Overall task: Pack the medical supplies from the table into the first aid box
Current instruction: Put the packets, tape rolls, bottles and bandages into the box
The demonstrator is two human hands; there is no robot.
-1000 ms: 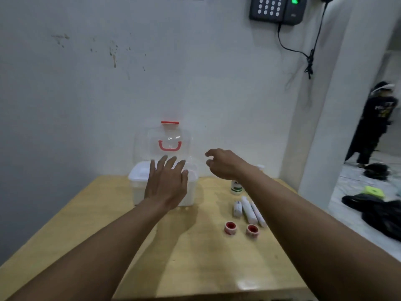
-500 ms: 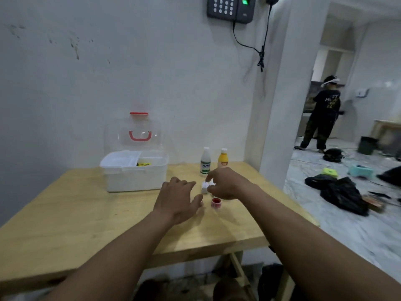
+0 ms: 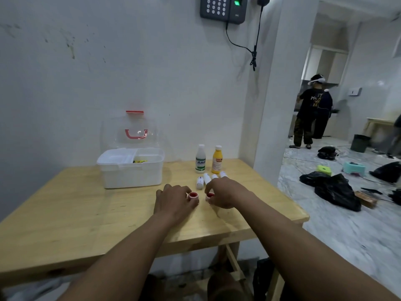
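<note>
The white first aid box [image 3: 132, 177] stands open at the table's back, its clear lid [image 3: 130, 131] with a red handle upright against the wall; something yellow lies inside. Two small tape rolls with red cores lie near the table's middle. My left hand [image 3: 173, 203] has its fingers closed around the left tape roll [image 3: 193, 195]. My right hand [image 3: 225, 195] pinches the right tape roll [image 3: 210, 195]. Behind them lie several white tubes [image 3: 202, 181]. A white bottle [image 3: 200, 159] and a yellow bottle [image 3: 217, 159] stand upright further back.
The wooden table [image 3: 65, 213] meets the wall at the back; its right edge runs beside a doorway. A person [image 3: 308, 111] stands in the far room, with black bags [image 3: 336, 190] and clutter on the floor. A keypad [image 3: 223, 7] hangs on the wall.
Both hands have come back from the box area and dropped to the table. Each now closes on a tape roll. The view has swung down and right.
</note>
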